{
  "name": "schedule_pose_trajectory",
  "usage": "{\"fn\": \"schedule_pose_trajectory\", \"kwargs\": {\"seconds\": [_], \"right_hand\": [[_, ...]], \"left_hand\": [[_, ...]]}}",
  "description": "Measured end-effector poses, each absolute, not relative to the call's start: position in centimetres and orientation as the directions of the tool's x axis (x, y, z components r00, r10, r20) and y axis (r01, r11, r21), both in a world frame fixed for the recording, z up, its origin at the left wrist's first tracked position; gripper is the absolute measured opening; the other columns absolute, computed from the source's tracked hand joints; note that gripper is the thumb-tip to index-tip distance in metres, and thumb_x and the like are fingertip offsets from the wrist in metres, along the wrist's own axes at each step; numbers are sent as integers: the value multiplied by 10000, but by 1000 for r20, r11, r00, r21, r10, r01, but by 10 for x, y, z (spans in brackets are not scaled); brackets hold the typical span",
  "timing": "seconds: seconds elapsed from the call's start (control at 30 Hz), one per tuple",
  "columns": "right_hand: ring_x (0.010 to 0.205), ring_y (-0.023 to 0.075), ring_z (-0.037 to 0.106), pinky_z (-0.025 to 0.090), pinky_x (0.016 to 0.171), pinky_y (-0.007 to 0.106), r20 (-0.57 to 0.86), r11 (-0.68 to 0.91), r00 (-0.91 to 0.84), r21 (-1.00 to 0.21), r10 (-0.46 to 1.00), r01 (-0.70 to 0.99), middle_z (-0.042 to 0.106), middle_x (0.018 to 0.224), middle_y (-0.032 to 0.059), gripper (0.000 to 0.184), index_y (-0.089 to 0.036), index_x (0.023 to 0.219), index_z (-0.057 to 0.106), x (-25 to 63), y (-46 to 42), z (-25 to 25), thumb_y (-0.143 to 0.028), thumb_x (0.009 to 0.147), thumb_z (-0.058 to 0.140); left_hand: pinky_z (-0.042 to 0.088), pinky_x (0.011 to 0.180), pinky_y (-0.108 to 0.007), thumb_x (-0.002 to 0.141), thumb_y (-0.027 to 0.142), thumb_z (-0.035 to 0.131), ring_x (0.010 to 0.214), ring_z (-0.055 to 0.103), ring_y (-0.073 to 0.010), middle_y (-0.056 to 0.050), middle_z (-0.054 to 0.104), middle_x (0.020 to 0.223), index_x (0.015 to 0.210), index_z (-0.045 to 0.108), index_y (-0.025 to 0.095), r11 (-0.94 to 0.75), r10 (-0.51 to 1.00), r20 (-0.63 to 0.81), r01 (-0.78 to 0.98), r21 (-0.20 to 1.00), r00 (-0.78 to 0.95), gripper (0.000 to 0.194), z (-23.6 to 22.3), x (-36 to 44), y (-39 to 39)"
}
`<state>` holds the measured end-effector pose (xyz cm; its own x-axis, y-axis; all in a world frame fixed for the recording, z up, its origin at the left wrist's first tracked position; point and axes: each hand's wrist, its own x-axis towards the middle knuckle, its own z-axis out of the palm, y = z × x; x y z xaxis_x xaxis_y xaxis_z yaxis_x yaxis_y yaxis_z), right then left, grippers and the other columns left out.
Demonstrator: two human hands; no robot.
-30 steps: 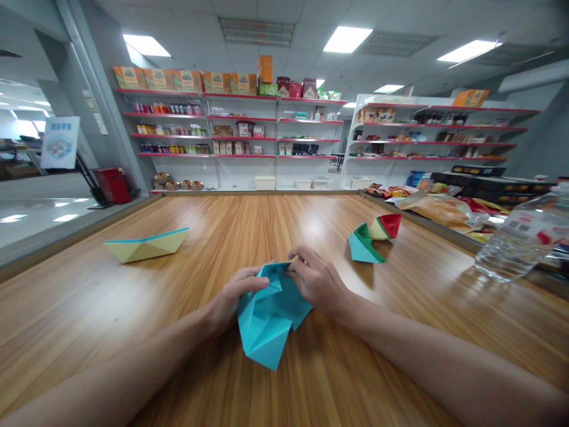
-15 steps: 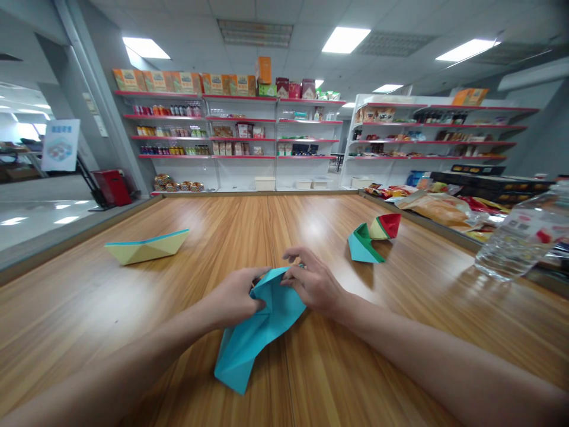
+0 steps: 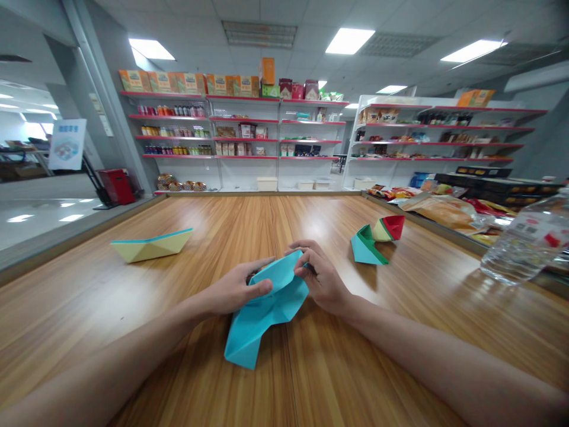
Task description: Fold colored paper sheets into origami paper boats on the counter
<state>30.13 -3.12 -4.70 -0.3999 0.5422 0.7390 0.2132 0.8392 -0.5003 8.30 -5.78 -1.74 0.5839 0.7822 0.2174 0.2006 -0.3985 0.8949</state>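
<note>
A sheet of blue folded paper (image 3: 271,302), creased and partly opened out, is held between my two hands just above the wooden table. My left hand (image 3: 242,287) grips its left upper part, thumb on the near face and fingers behind. At the upper right corner, my right hand (image 3: 322,276) pinches the paper between thumb and fingers. The lower end of the paper hangs toward me. Its far side is hidden by the hands and the folds.
A yellow paper boat with a blue rim (image 3: 153,246) rests at the left. A blue-green folded paper piece (image 3: 368,246) and a yellow-red one (image 3: 390,229) stand at the right. Beyond them are a clear plastic bottle (image 3: 522,243) and snack packets (image 3: 444,210).
My right hand has drawn the upper corner of the blue paper up and to the right, opening a flap. The lower end has risen slightly. The view has shifted a little.
</note>
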Motion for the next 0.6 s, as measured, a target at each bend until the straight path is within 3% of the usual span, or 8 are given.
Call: {"fn": "schedule_pose_trajectory", "kwargs": {"seconds": [0.2,0.37,0.6], "right_hand": [[1071,223,547,456,896,405,697,777,-356,-605,622,174,502,1148,107,150,-199,816,485,299,-30,-50,-312,913,470],[1023,204,559,448,887,386,687,760,-336,-622,644,188,519,1113,91,169,-198,795,483,298,-31,-50,-319,914,470],[974,191,575,459,860,371,640,708,-332,-691,693,145,540,1114,86,194,-200,810,483,298,-31,-52,-359,919,457]], "left_hand": [[397,941,-415,819,533,517,1109,533,-301,-91,594,1227,1291,524,211,-390,760,202,184,902,618,571,-17,81,-58],[476,797,-360,871,505,447,955,601,-271,-87,657,1093,1278,543,217,-331,773,126,226,916,621,508,-20,75,-55],[471,719,-294,890,490,420,892,605,-239,-74,667,1045,1290,530,215,-354,760,117,256,899,639,497,-21,73,-54]]}}
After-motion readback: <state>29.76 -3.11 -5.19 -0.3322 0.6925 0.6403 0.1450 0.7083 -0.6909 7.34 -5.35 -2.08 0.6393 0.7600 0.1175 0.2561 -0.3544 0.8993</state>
